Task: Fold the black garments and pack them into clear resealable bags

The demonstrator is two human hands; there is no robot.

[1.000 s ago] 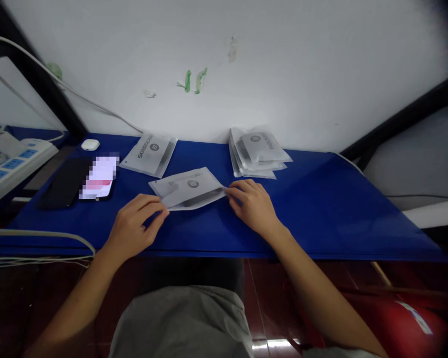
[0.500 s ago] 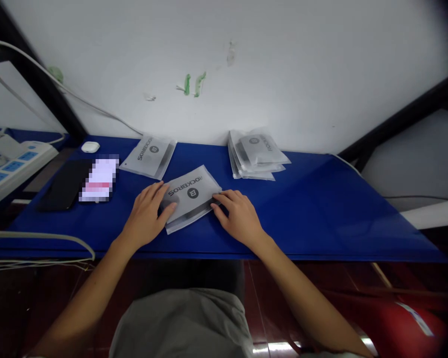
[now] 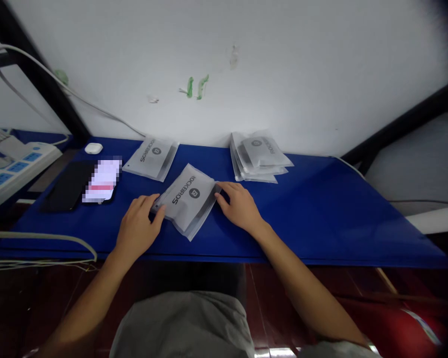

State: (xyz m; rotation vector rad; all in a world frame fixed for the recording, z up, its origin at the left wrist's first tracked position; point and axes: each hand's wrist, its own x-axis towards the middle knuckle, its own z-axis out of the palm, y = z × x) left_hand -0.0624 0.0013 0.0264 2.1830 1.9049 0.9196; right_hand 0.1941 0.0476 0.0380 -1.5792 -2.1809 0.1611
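Note:
A frosted plastic zip bag [image 3: 186, 201] printed ROCKBROS lies turned at an angle on the blue table, with something dark inside its lower right side. My left hand [image 3: 137, 224] pinches the bag's left corner between thumb and fingers. At the right corner, my right hand [image 3: 242, 208] grips the edge, thumb below and fingers above. Behind the held bag, a similar bag [image 3: 152, 158] lies flat near the wall. A stack of several such bags [image 3: 260, 155] sits to the back right.
A black phone [image 3: 69, 186] and a phone with a lit, blurred screen [image 3: 102, 180] lie on the left. Behind them is a white earbud case [image 3: 93, 148]. A power strip [image 3: 17, 171] stands at far left. Cables [image 3: 41, 234] cross the table's left front edge.
The held bag has turned clockwise, its printed side still up. My left hand has shifted down and left to its corner, while my right hand has moved slightly up along the edge.

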